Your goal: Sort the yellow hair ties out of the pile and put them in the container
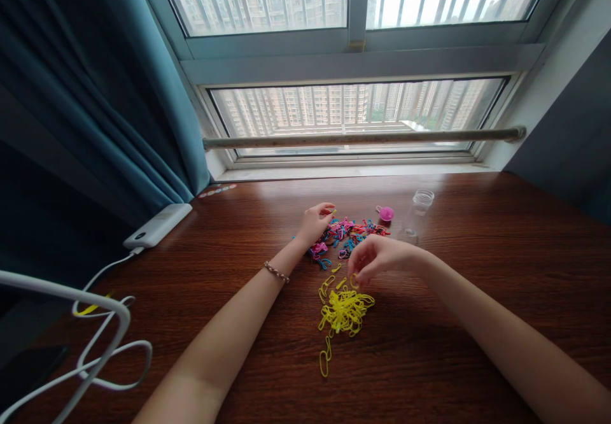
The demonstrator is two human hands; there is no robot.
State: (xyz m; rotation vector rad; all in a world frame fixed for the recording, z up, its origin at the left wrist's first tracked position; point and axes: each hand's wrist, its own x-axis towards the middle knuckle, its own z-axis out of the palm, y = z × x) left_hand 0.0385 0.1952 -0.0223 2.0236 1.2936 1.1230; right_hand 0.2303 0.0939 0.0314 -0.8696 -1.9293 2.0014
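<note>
A pile of yellow rubber bands (344,310) lies on the brown wooden table, with a few loose yellow bands around it. Behind it spreads a heap of mixed pink, blue, red and black bands (351,232). My left hand (316,223) is at the left edge of the mixed heap, fingertips pinched together on a small yellow band (334,211). Just above the yellow pile, my right hand (370,260) has its thumb and index finger closed on another yellow band (354,281).
A clear open jar (418,215) stands at the back right, beside a small pink cup-shaped piece (386,214). A white power strip (158,225) and white cables (114,347) lie at the left, near a blue curtain (157,93). A window is behind the table.
</note>
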